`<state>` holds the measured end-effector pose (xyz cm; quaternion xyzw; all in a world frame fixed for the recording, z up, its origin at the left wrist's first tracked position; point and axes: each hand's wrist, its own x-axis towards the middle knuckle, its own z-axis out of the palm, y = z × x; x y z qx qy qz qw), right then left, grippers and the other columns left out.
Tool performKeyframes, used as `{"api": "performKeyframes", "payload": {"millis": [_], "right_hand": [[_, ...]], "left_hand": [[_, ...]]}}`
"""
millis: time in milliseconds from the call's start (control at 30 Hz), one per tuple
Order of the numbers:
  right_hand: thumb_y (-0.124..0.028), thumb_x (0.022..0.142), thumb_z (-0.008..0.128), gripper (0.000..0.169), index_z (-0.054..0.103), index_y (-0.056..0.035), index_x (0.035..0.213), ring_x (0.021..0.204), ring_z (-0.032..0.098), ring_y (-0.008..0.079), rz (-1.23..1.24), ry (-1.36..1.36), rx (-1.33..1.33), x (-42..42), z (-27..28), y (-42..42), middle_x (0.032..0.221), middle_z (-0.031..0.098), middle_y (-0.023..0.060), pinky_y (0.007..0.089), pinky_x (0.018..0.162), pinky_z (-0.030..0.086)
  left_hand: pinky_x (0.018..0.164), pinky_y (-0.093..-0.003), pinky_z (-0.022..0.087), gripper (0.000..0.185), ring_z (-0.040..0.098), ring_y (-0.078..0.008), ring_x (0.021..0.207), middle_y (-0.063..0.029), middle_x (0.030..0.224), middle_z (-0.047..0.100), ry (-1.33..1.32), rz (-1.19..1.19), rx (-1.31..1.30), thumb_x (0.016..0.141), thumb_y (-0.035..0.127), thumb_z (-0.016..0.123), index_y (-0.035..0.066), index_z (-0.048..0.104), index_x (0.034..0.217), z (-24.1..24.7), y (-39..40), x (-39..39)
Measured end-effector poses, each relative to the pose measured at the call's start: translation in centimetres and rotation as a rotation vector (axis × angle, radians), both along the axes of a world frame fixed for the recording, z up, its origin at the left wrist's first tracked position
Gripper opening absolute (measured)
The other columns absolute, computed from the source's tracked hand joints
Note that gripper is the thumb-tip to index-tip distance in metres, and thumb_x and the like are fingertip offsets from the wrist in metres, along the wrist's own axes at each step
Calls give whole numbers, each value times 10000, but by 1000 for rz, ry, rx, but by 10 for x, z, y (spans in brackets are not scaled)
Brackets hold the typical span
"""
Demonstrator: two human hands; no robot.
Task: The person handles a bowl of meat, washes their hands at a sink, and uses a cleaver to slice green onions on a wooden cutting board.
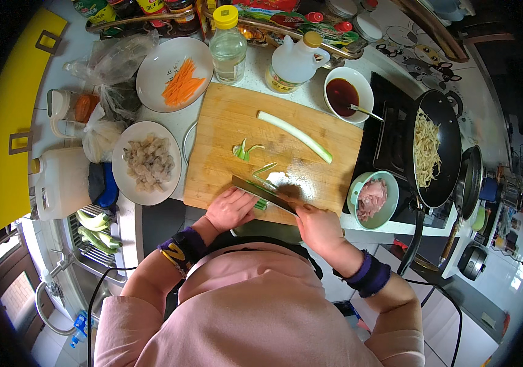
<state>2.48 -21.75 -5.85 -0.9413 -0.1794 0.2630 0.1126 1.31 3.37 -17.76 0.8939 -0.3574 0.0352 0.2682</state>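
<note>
My right hand (319,225) grips the handle of a kitchen knife (261,193), its blade slanting up and left over the near edge of a wooden cutting board (225,119). My left hand (232,208) presses down beside the blade, its fingers on green scallion pieces (261,204); how much lies under them is hidden. Beyond the blade is a thin green strip (264,170). Some green trimmings (244,151) lie farther left. A long pale scallion stalk (294,136) rests diagonally across the board's far right part.
Left of the board are plates of raw peeled shrimp (149,163) and carrot strips (183,85). Behind stand a clear bottle (228,48) and a white jug (294,62). On the right are a bowl of dark sauce (342,97), a bowl of raw meat (372,200) and a pan of noodles (427,151).
</note>
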Motion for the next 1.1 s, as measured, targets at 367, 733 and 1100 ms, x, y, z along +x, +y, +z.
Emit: {"api": "performKeyframes", "payload": {"millis": [367, 733, 1100], "right_hand": [[-115, 865, 528, 229, 646, -92, 1060, 681, 691, 300, 24, -54, -65, -13, -30, 0, 868, 693, 102, 420, 597, 541], [-146, 863, 588, 239, 648, -84, 1085, 688, 663, 331, -52, -43, 84, 2, -11, -1, 819, 675, 130, 444, 596, 524], [-100, 864, 515, 249, 649, -81, 1074, 707, 692, 301, 50, -19, -73, -9, -9, -2, 876, 690, 120, 426, 600, 541]], "left_hand": [[814, -334, 503, 351, 620, -195, 839, -27, 907, 643, -24, -12, -40, 685, 168, 736, 64, 682, 1016, 0, -1, 1], [944, -364, 482, 501, 598, -245, 1086, -84, 1133, 625, -93, 18, 20, 686, 184, 723, 50, 654, 1164, 9, -3, 5], [765, -337, 518, 308, 598, -200, 791, -25, 869, 615, -88, 34, -32, 674, 110, 706, 67, 682, 978, 0, -4, 0]]}}
